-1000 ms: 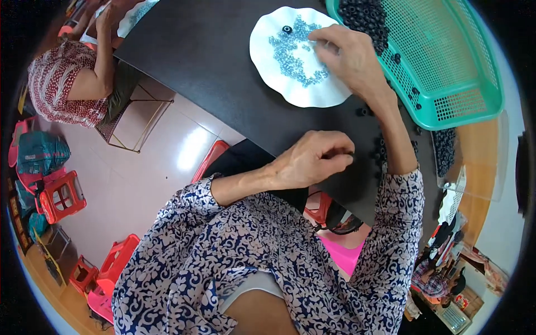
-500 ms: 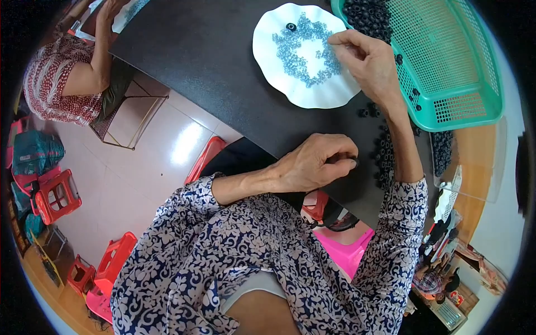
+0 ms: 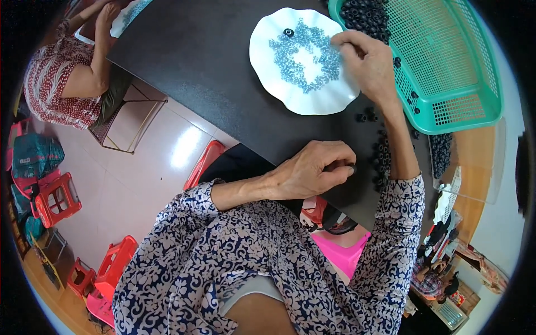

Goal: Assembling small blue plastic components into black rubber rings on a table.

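Black piece (mostly hidden) (image 3: 353,168) sits clamped in left fingers (image 3: 336,177); whether blurred right fingers (image 3: 353,37) meet, I cannot tell.

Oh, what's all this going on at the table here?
A person sits at a dark table, handling small beads. The left hand pinches a small dark piece. The right hand is at the right side of a wavy white plate of clear beads; whether its fingers hold anything is unclear. One black bead lies on the plate too. More black beads sit in a green basket beyond the right hand.
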Demonstrator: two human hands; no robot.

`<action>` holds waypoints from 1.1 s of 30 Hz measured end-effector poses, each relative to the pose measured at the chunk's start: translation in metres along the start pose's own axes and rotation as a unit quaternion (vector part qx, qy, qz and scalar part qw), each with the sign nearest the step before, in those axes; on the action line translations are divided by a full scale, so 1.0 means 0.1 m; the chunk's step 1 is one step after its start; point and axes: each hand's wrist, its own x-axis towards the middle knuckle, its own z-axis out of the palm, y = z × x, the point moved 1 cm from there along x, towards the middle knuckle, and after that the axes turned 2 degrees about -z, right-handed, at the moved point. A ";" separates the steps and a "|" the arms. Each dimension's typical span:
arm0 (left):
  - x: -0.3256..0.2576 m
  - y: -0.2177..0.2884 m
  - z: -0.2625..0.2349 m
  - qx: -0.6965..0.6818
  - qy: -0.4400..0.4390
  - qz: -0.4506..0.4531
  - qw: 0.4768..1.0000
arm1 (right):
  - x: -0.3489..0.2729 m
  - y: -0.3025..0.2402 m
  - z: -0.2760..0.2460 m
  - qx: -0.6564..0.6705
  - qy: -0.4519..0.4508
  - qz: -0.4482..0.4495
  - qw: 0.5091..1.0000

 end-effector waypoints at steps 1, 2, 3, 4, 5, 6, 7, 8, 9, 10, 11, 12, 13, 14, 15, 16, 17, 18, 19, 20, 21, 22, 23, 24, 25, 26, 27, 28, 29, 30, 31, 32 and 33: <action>0.01 0.01 -0.01 -0.005 -0.001 -0.004 1.000 | -0.01 0.04 -0.04 -0.003 -0.006 0.074 0.997; 0.01 0.01 -0.01 -0.009 -0.001 -0.008 1.000 | -0.02 0.05 -0.04 -0.004 -0.005 0.075 0.997; 0.02 0.00 0.00 -0.010 -0.002 -0.009 1.000 | -0.01 0.03 -0.03 -0.018 0.011 0.031 0.999; 0.02 -0.01 0.00 -0.004 -0.005 -0.004 1.000 | -0.01 0.01 -0.02 -0.033 0.028 -0.013 0.999; 0.03 -0.02 0.01 0.001 -0.007 -0.001 1.000 | -0.01 0.00 0.00 -0.048 0.044 -0.057 0.996; 0.04 -0.03 0.02 0.001 -0.009 -0.001 1.000 | 0.00 0.01 0.04 -0.048 0.045 -0.055 0.996; 0.04 -0.04 0.03 -0.003 -0.003 0.003 1.000 | 0.02 0.02 0.11 -0.064 0.055 -0.114 0.990; 0.05 -0.04 0.04 -0.006 0.002 0.008 1.000 | 0.03 0.03 0.15 -0.080 0.066 -0.173 0.979; 0.06 -0.04 0.04 -0.007 0.000 0.006 1.000 | -0.01 0.03 0.13 -0.080 0.066 -0.171 0.980; 0.06 -0.04 0.03 0.004 -0.001 0.015 1.000 | -0.05 -0.03 0.11 -0.061 0.039 -0.146 0.987; 0.07 -0.04 0.02 0.014 -0.004 0.025 1.000 | -0.08 -0.06 0.10 -0.044 0.012 -0.121 0.992; 0.07 -0.02 0.00 0.015 -0.002 0.024 1.000 | -0.10 -0.04 0.09 -0.050 0.020 -0.109 0.993; 0.06 0.00 -0.01 0.012 -0.008 0.009 1.000 | -0.13 -0.02 0.05 -0.050 0.020 -0.108 0.993; 0.06 0.02 -0.01 0.009 -0.015 -0.005 1.000 | -0.14 0.00 0.01 -0.040 0.022 -0.068 0.997; 0.05 0.02 -0.01 0.009 -0.015 -0.005 1.000 | -0.15 0.02 -0.02 -0.030 0.025 -0.027 0.999; 0.04 0.02 -0.01 0.005 -0.015 -0.009 1.000 | -0.15 0.01 -0.05 -0.005 0.036 -0.018 0.999; 0.04 0.02 -0.01 0.003 -0.015 -0.013 1.000 | -0.15 -0.02 -0.06 -0.006 0.036 -0.017 0.999; 0.04 0.01 -0.01 0.002 -0.016 -0.013 1.000 | -0.14 -0.07 -0.07 -0.006 0.027 -0.022 0.999; 0.03 0.00 -0.02 0.009 -0.021 -0.007 1.000 | -0.13 -0.12 -0.05 -0.004 0.017 -0.029 0.999; 0.03 -0.01 -0.02 0.016 -0.025 -0.002 1.000 | -0.10 -0.17 -0.02 -0.003 0.017 -0.029 0.999; 0.02 -0.01 -0.02 0.017 -0.024 -0.003 1.000 | -0.07 -0.22 0.02 -0.008 0.013 -0.079 0.997; 0.03 -0.01 -0.02 0.018 -0.020 0.011 1.000 | -0.05 -0.25 0.04 -0.015 0.010 -0.127 0.992; 0.03 -0.01 -0.01 0.018 -0.016 0.024 0.999 | -0.04 -0.24 0.04 -0.015 0.010 -0.128 0.992; 0.04 0.00 -0.01 0.018 -0.016 0.025 0.999 | -0.04 -0.23 0.06 -0.061 -0.011 -0.146 0.987; 0.04 0.00 -0.02 0.017 -0.018 0.027 0.999 | -0.03 -0.23 0.09 -0.105 -0.033 -0.163 0.980; 0.03 0.00 -0.03 0.016 -0.020 0.030 0.999 | -0.04 -0.23 0.11 -0.104 -0.033 -0.164 0.980; 0.02 0.00 -0.03 0.016 -0.019 0.030 0.999 | -0.04 -0.22 0.13 -0.081 -0.050 -0.137 0.986; 0.02 -0.01 -0.03 0.015 -0.020 0.032 0.999 | -0.04 -0.22 0.14 -0.059 -0.067 -0.110 0.990; 0.01 -0.01 -0.04 0.014 -0.021 0.035 0.999 | -0.04 -0.23 0.14 -0.059 -0.069 -0.111 0.990; 0.01 0.00 -0.05 0.013 -0.020 0.036 0.999 | -0.05 -0.23 0.12 -0.065 -0.069 -0.096 0.991; 0.01 0.00 -0.06 0.012 -0.026 0.032 0.999 | -0.05 -0.25 0.11 -0.071 -0.070 -0.081 0.992; 0.00 0.01 -0.07 0.011 -0.032 0.029 0.999 | -0.05 -0.27 0.12 -0.071 -0.070 -0.081 0.992; -0.01 0.01 -0.07 0.011 -0.032 0.029 0.999 | -0.04 -0.29 0.12 -0.066 -0.075 -0.080 0.992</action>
